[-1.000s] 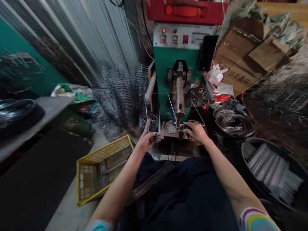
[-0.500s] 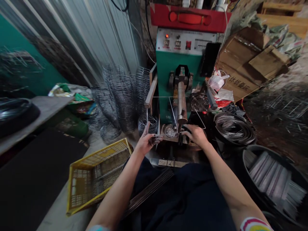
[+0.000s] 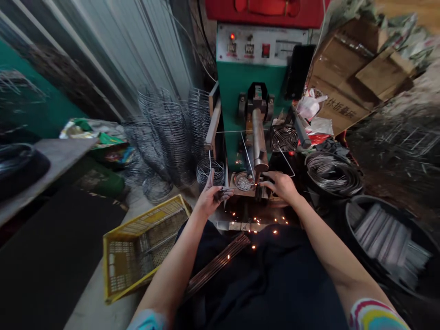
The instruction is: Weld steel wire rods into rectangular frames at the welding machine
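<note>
My left hand (image 3: pixel 209 198) is pinched shut on the near left part of a thin wire frame (image 3: pixel 240 137), and my right hand (image 3: pixel 281 184) is closed over the frame's near right part, just under the electrode arm (image 3: pixel 258 140) of the green welding machine (image 3: pixel 250 87). The two hands sit apart, one on each side of the weld point, with orange sparks (image 3: pixel 254 229) scattered below them over my dark apron (image 3: pixel 261 279). The frame rises from my hands toward the machine, its far bar crossing in front of the green body. I see a lit red lamp and a red switch on the control panel (image 3: pixel 261 46), but its small lettering is too blurred to read. On the cardboard box (image 3: pixel 347 87) to the right I see dark Chinese characters, too small to make out reliably. A yellow crate (image 3: pixel 144 243) lies by my left arm.
</note>
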Action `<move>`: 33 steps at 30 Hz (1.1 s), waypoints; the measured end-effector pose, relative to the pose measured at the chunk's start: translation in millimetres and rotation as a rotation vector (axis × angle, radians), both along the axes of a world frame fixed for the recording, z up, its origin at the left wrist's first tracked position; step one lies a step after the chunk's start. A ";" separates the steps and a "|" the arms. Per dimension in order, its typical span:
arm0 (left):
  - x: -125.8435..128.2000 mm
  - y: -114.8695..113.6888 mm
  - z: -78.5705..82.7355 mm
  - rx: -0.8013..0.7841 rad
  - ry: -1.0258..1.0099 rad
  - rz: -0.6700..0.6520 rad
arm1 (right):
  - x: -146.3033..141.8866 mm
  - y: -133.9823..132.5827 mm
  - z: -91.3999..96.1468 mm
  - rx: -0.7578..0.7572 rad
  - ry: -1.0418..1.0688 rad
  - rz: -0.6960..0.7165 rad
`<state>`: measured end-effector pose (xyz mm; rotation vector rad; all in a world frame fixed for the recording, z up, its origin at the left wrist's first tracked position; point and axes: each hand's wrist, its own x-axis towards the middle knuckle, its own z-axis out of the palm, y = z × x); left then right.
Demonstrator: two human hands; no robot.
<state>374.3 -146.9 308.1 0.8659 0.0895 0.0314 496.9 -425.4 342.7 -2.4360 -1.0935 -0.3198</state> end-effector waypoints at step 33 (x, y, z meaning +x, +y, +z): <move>-263.9 -85.8 -27.8 0.190 0.281 -0.283 | -199.3 -153.6 -49.2 0.107 0.447 -0.498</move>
